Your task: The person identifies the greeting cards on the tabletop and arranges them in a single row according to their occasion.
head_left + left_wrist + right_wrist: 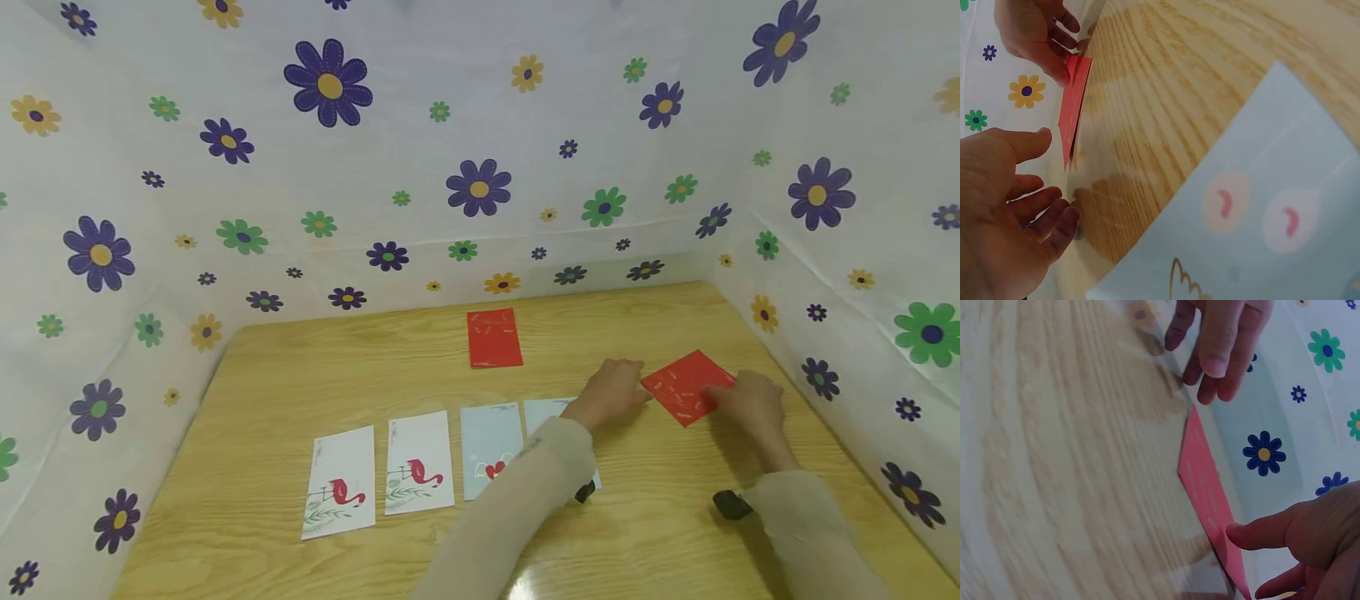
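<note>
My right hand pinches the right corner of a red envelope with pale gold marks, thumb on its upper face. The envelope lies turned like a diamond at the table's right side, low over the wood; whether it is fully raised I cannot tell. Beside its left corner is my left hand, fingers loosely bent and holding nothing. In the left wrist view a small gap shows between the left hand and the envelope. The right wrist view shows the right thumb on the red face.
Another red envelope lies at the back middle of the wooden table. Two white flamingo cards and two pale blue cards form a row in front; my left forearm partly covers the blue ones. Flowered cloth encloses the table.
</note>
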Tool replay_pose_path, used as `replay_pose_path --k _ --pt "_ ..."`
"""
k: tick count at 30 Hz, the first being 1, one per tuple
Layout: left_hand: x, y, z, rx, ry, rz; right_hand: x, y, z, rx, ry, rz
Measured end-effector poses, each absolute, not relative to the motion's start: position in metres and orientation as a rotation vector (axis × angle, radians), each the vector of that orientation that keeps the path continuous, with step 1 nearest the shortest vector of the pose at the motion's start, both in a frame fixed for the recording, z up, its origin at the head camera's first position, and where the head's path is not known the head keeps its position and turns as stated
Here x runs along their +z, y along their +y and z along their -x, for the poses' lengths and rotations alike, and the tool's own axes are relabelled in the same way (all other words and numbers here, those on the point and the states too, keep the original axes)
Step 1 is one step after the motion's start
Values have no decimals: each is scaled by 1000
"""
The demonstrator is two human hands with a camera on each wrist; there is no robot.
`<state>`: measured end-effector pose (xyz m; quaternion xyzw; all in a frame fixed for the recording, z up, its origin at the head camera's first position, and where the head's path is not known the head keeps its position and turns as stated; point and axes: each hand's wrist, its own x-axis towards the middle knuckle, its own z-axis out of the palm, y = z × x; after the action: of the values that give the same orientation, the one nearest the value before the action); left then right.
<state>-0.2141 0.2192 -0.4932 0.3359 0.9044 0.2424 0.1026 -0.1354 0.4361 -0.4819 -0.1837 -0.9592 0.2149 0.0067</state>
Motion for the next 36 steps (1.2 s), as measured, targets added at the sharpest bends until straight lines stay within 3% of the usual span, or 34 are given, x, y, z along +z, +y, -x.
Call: replay_pose_path --k 12,22,36 --pt "-491 216 211 763 2594 -1112 -483 425 152 694 -2964 346" --pt "-485 214 208 762 2586 -795 -487 425 155 940 -2838 221" --pt "-483 196 212 1275 2621 -799 -462 414 141 1405 -2804 -27"
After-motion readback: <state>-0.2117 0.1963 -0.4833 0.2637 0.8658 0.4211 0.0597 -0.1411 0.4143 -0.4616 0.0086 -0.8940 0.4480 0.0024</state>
